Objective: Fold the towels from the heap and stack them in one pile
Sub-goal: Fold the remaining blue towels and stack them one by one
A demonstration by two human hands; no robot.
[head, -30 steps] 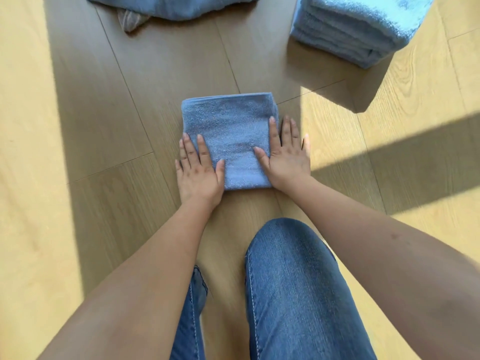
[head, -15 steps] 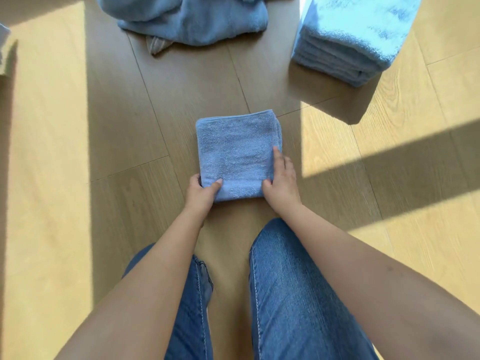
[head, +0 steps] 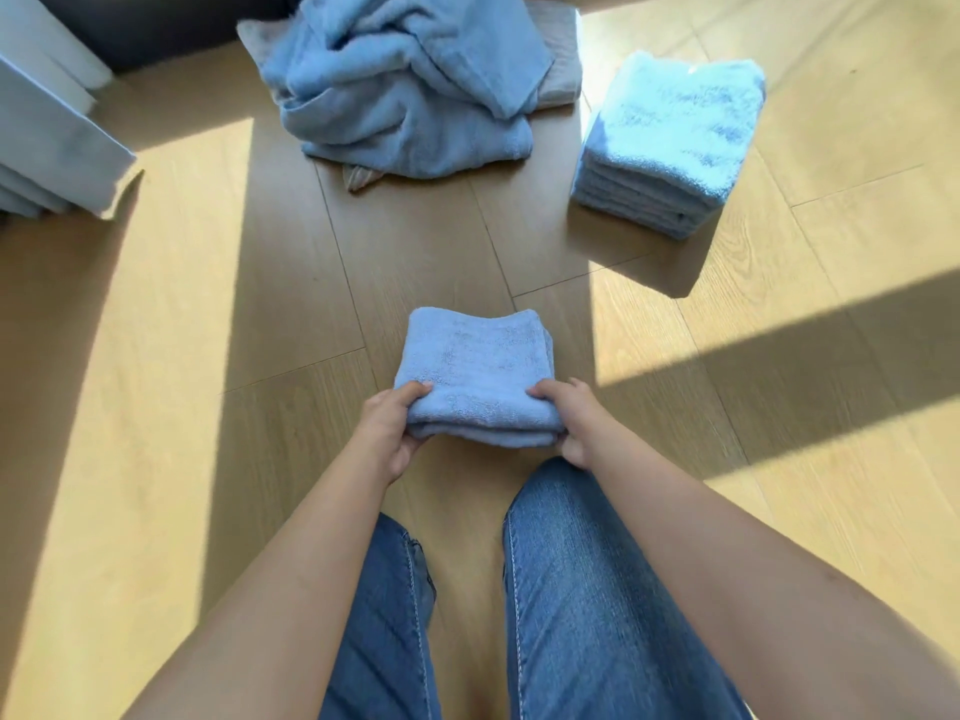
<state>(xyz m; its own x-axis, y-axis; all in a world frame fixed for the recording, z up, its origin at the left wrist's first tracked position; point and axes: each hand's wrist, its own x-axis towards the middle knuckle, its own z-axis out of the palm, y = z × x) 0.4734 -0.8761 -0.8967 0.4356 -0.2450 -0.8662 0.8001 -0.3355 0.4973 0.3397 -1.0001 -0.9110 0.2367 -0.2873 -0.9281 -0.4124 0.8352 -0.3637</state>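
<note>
Flooding the floor (head: 171, 324) with hard sunlight, laying sharp shadow bands at 3 and 9 o'clock, washing out the pile (head: 680, 116) at 1 o'clock.

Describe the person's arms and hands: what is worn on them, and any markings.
The left hand and right hand are bare: no gloves, and no ring, watch or bracelet shows. Both forearms are uncovered as far as the frame reaches, with no sleeve in view. Below them are blue denim jeans with pale seam stitching.
</note>
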